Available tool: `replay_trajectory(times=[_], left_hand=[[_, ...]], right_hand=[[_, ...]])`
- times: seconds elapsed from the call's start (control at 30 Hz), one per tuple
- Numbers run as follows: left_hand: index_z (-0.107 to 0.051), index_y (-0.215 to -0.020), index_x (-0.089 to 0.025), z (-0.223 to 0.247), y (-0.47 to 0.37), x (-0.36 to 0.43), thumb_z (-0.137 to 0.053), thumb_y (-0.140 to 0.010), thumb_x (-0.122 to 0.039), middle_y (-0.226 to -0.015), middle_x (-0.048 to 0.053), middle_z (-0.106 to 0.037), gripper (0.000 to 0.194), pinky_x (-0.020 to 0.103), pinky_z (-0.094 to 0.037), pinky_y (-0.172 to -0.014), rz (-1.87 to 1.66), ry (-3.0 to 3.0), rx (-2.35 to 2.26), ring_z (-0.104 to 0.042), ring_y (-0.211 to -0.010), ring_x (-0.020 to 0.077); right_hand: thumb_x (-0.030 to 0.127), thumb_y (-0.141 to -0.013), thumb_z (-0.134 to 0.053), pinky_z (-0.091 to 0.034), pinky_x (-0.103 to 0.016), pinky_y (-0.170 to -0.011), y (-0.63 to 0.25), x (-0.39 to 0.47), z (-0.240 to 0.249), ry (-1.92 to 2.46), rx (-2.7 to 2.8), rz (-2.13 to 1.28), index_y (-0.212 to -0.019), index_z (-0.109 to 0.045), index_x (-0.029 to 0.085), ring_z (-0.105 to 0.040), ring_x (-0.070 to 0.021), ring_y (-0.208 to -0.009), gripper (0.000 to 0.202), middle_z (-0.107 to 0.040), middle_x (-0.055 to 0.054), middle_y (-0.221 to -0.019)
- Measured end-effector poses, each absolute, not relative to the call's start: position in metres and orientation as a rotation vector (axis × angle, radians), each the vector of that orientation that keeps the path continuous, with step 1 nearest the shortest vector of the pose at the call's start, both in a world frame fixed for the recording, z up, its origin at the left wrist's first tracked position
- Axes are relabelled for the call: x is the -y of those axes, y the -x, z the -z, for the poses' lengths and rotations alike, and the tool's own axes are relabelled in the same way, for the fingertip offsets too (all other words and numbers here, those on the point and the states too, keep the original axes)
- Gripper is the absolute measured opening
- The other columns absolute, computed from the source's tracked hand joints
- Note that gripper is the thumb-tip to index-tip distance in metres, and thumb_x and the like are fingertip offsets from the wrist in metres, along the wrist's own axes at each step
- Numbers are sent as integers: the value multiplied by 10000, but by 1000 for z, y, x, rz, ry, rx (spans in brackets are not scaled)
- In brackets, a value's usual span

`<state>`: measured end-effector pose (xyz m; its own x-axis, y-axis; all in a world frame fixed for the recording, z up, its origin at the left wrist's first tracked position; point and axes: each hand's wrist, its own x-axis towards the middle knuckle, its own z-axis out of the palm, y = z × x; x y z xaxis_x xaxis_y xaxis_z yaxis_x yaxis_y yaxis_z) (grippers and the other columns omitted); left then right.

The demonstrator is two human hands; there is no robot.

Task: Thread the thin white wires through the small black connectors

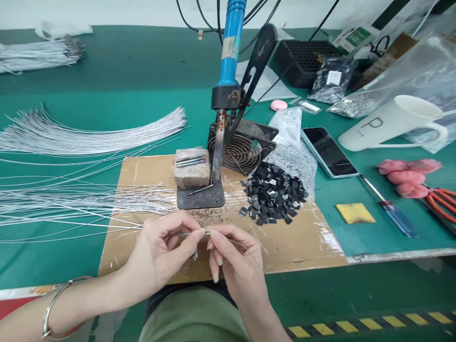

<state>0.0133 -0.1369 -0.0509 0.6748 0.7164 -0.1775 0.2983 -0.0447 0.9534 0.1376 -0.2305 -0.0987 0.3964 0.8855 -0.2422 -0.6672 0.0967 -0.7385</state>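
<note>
My left hand point(169, 247) pinches a thin white wire point(124, 228) that runs in from the left across the cardboard. Its fingertips almost meet those of my right hand point(237, 259), which is closed on a very fine wire point(237, 243) trailing over its fingers. What lies between the two pinches is too small to make out. Just beyond my hands a soldering iron with a blue handle point(230, 52) stands tip down at a dark metal plate point(201, 195). A pile of small black connector pieces point(274, 192) lies to the right of it.
Loose white wires point(81, 202) and a neat wire bundle point(107, 135) spread at left. A fan point(237, 147) stands behind the iron, by a block point(192, 173). At right are a phone point(329, 152), mug point(388, 123), yellow sponge point(355, 213) and screwdriver point(395, 213).
</note>
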Motion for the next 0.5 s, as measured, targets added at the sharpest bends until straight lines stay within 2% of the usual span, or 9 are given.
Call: replay_trajectory(times=[0.23, 0.4, 0.5], left_hand=[[-689, -814, -165, 52, -11, 136, -599, -974, -296, -653, -6, -628, 226, 216, -362, -510, -399, -1690, -821, -490, -560, 103], [-676, -784, -147, 49, -12, 134, -605, -958, -301, -622, -22, -549, 243, 206, -318, -469, -353, -1691, -817, -417, -522, 87], [-675, -792, -144, 47, -12, 134, -606, -954, -289, -636, -23, -555, 228, 196, -319, -467, -334, -1660, -808, -409, -523, 80]], right_hand=[[304, -821, -834, -453, -111, -316, -142, 230, 97, 890, 263, -1219, -808, -839, 199, -505, -36, -352, 106, -654, 21, -609], [312, -794, -844, -446, -118, -310, -149, 231, 94, 895, 276, -1302, -756, -833, 191, -507, -43, -345, 127, -656, 15, -591], [311, -775, -850, -443, -133, -303, -152, 230, 94, 901, 275, -1323, -734, -831, 189, -499, -52, -343, 129, -657, 9, -580]])
